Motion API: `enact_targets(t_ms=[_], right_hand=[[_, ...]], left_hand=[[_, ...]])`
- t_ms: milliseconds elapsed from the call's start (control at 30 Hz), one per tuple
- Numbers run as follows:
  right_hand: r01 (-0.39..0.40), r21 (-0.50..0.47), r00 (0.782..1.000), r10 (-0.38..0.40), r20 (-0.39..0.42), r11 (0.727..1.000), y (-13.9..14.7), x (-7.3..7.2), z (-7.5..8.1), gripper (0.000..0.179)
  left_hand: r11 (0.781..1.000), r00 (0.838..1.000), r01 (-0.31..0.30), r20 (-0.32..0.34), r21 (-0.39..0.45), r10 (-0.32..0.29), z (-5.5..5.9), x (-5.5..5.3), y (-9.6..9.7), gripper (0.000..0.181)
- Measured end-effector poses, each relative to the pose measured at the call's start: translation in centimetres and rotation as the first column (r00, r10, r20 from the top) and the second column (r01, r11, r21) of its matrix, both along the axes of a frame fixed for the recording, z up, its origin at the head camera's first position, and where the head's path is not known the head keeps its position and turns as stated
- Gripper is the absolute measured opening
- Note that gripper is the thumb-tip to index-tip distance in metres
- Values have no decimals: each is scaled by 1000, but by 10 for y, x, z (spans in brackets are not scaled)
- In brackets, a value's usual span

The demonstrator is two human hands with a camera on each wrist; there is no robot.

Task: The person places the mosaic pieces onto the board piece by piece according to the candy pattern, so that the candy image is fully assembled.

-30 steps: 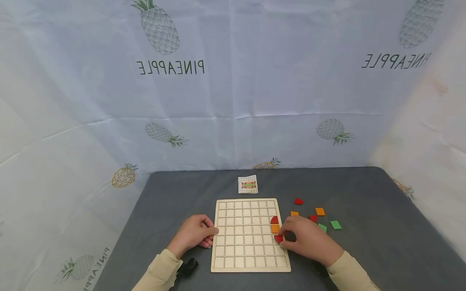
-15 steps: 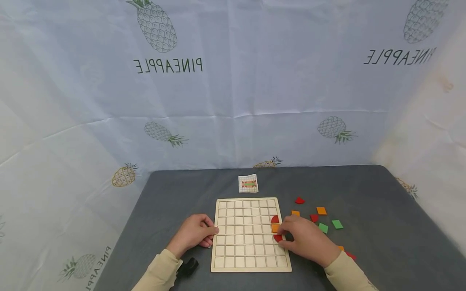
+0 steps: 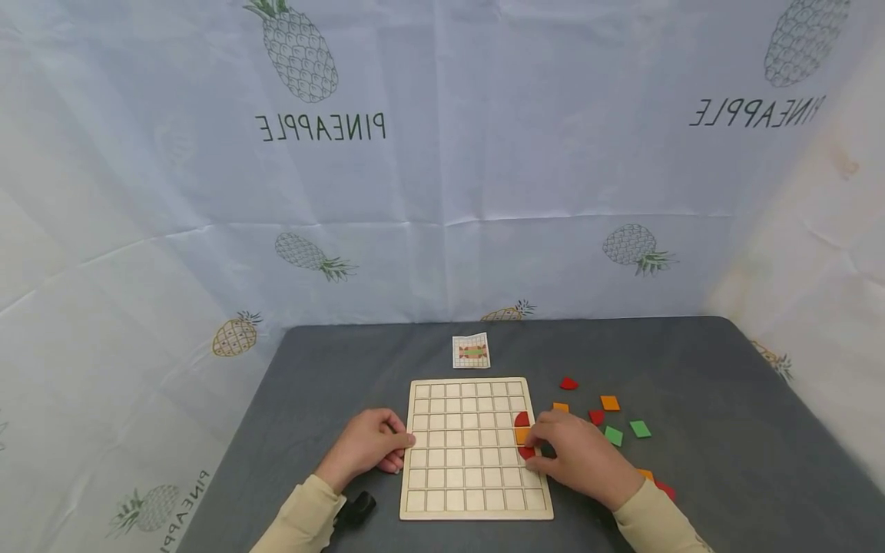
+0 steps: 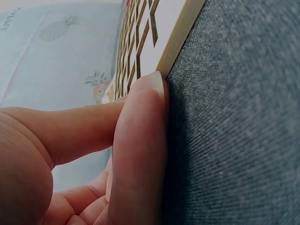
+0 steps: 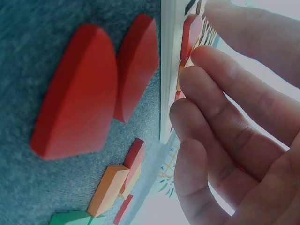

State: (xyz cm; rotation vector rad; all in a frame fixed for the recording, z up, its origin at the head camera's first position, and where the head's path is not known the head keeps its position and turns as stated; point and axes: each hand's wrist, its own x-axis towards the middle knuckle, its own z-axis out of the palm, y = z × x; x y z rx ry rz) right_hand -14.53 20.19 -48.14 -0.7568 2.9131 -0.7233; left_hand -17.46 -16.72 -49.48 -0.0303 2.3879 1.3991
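The right hand [image 3: 581,455] pinches a red piece [image 3: 526,453] between narrowly parted thumb and forefinger, on the right side of the board [image 3: 455,478]; likely light, stiff and smooth, it suits an edge hold. The left hand [image 3: 366,443], fingers curled, grips the board's left edge

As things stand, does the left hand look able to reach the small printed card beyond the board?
Probably yes: nothing seems to block the left hand from the card; it need only leave the board.
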Motion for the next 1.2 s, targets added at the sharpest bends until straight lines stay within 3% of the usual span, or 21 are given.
enact_targets(t_ms=[567, 900, 1067, 1200], right_hand=[[36, 16, 999, -36, -19, 999, -1, 1, 0, 16], [48, 32, 996, -46, -76, 998, 5, -3, 3, 18], [154, 30, 979, -148, -141, 988, 30, -10, 13, 17], [234, 25, 969, -232, -82, 972, 54, -16, 18, 9]], left_hand=[[1000, 1000, 8, 9, 8, -9, 2, 1, 0, 25], [1000, 1000, 8, 7, -1, -8, 2, -1, 0, 24], [1000, 1000, 4, 3, -10, -4, 2, -1, 0, 24], [1000, 1000, 2, 1, -18, -2, 1, -1, 0, 24]])
